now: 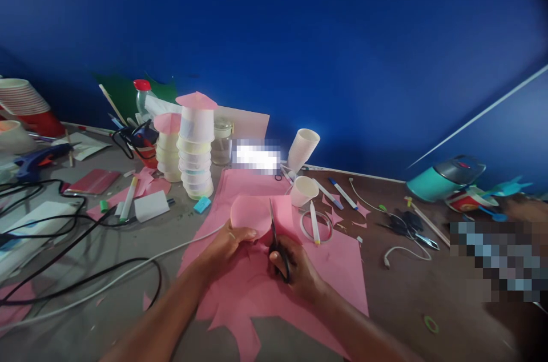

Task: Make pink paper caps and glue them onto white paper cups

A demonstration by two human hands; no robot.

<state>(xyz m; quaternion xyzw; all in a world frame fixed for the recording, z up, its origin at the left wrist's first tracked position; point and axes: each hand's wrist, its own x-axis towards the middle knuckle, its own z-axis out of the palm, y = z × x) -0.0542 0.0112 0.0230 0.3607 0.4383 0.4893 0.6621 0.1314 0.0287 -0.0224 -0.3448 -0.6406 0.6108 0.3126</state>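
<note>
My left hand [229, 239] pinches a pink paper piece [250, 214]; my right hand [295, 268] grips scissors [274, 236] over the bench [419, 288].

Both forearms are bare, with no sleeves, and the hands [257, 250] wear no gloves.

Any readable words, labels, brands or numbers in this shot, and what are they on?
None can be read.
Blurred patch behind the pink sheet: pixelated, unreadable.
Second blurred patch at right: unreadable.
Markers, stacked cups, teal pot: any print too small to tell.
Scissors in the right hand: no marking visible.
</note>
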